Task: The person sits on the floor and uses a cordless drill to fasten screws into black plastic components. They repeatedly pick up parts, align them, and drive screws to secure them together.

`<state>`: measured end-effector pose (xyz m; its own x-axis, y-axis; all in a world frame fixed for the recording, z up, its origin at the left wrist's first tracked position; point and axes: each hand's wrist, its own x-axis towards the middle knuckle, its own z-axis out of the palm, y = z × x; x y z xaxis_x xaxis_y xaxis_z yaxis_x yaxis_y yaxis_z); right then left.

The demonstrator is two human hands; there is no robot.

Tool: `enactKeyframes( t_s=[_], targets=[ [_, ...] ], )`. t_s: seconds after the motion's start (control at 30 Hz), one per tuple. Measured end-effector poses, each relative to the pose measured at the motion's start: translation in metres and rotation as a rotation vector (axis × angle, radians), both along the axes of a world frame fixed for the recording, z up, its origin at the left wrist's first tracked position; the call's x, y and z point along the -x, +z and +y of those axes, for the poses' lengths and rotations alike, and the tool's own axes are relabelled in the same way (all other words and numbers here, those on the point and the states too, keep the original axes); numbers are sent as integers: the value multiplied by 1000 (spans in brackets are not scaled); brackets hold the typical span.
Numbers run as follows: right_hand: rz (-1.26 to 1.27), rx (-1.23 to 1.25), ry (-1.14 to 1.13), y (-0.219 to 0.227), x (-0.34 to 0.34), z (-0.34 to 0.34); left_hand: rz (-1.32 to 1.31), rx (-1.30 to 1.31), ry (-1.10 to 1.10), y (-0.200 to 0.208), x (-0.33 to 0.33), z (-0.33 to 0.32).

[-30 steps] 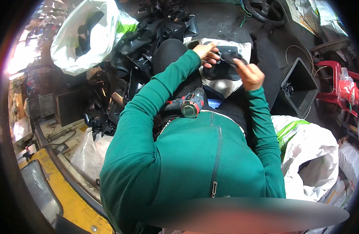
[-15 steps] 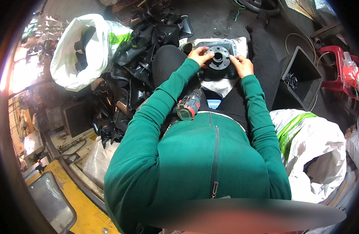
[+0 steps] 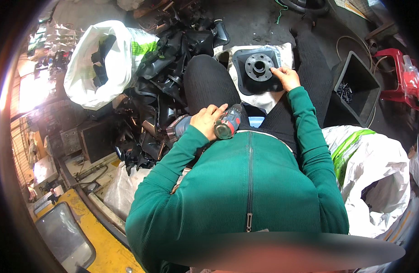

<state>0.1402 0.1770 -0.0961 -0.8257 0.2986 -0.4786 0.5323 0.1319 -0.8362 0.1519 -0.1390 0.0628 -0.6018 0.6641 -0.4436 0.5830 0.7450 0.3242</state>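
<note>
My left hand (image 3: 208, 121) is wrapped round the handle of a cordless drill (image 3: 228, 123), which has a dark body with red parts and lies over my left thigh. In front of me, between my legs, a dark grey round flange (image 3: 251, 69) with a centre hole and a ring of small holes sits on a black square-based part (image 3: 244, 84). That part rests on a white cloth or sack (image 3: 286, 55). At the flange's right edge, my right hand (image 3: 288, 79) pinches the rim between thumb and fingers.
Many black moulded parts (image 3: 161, 68) are heaped on my left. Beside them stands an open white bag (image 3: 82, 86) with dark pieces inside. A dark bin (image 3: 369, 98) holding small screws, a red stool (image 3: 393, 93) and another white bag (image 3: 378, 154) are on my right.
My left hand has let go of the flange, come back toward my body and taken hold of the drill. The right hand stays at the flange's edge.
</note>
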Motion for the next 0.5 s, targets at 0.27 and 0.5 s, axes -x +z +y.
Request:
enactKeyframes(
  t_s=[0.27,0.5],
  targets=[
    [275,1478,-124,-23,-41,33,-163,-506,43,38,41,-2],
    [331,1604,-259,71,-49,-46,14,-492,-25,84,37,36]
  ],
)
